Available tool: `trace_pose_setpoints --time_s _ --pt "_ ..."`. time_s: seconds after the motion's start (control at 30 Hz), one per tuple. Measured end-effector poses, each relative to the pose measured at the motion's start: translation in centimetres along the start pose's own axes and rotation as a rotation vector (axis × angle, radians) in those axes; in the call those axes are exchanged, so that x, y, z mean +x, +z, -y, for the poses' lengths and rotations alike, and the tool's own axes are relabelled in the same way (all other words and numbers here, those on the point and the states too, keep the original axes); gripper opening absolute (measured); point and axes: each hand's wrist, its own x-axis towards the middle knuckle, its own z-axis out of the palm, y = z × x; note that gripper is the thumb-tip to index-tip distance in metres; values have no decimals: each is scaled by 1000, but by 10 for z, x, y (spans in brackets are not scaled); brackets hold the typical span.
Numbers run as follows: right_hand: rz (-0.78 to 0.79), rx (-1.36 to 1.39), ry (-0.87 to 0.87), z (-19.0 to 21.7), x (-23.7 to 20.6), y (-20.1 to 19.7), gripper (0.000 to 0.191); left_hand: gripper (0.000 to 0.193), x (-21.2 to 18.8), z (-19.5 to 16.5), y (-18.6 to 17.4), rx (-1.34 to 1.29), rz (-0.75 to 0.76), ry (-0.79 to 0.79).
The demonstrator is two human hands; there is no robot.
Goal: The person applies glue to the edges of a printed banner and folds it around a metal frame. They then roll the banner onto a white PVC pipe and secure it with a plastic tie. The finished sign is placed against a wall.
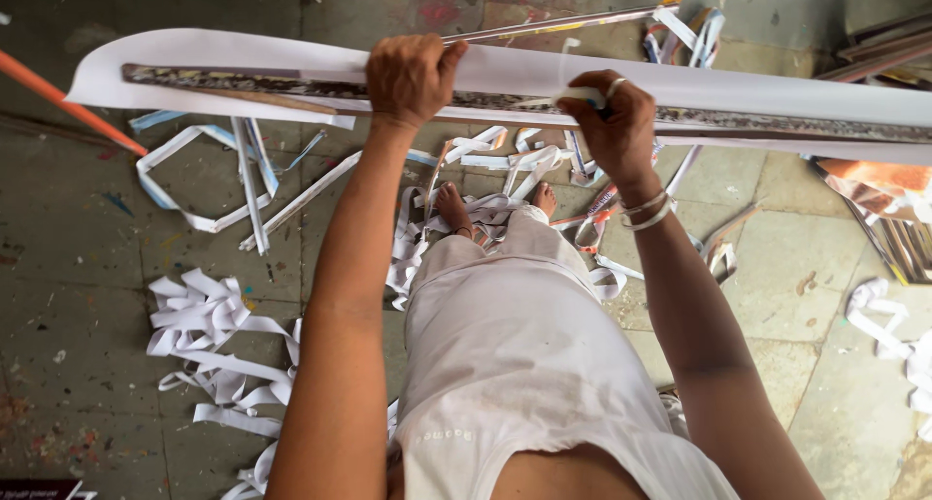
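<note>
— So which step was in hand at that moment?

— It looked like trimming. A long white sheet (pixel 291 58) ran across the upper part of the frame from the left edge to the right, with a long, dark, paint-stained bar (pixel 777 123) lying along it like a straightedge. The left hand (pixel 410 78), just left of centre at the top, was closed over the bar and the sheet, pressing down on both.

— And the other one?

— The right hand (pixel 614 126), a little right of centre, was curled tight around a small pale thing (pixel 581 95) held against the bar's edge. It may have been a blade or a bit of paper; I couldn't tell which. That hand wore a ring and bangles.

— What lay below?

— White paper strips (pixel 209 330) were scattered over the stained stone floor (pixel 777 267), thickest in the lower left and around the person's bare feet (pixel 451 209) in the middle. Some framed pieces (pixel 888 228) lay at the right edge.

— What would the next move have called for, in your view?

— By my judgement, keeping the bar pinned flat so that it couldn't slip, while the right hand travelled along its edge in one even line. Any wobble of the bar would have spoiled the cut.
</note>
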Motion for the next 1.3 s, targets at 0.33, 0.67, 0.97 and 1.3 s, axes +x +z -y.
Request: trace_pose_setpoints --time_s 0.33,0.67,0.97,1.3 --pt "-156 -65 100 -59 -39 -91 15 69 7 -2 0 37 -47 48" --pt "-288 -247 125 -114 -78 -173 14 66 9 -7 -4 34 -35 56" --pt "-558 690 468 -106 -87 -167 7 57 18 -8 -10 100 29 49" --pt "-281 771 201 -51 -29 -113 21 47 20 -79 1 159 256 258"
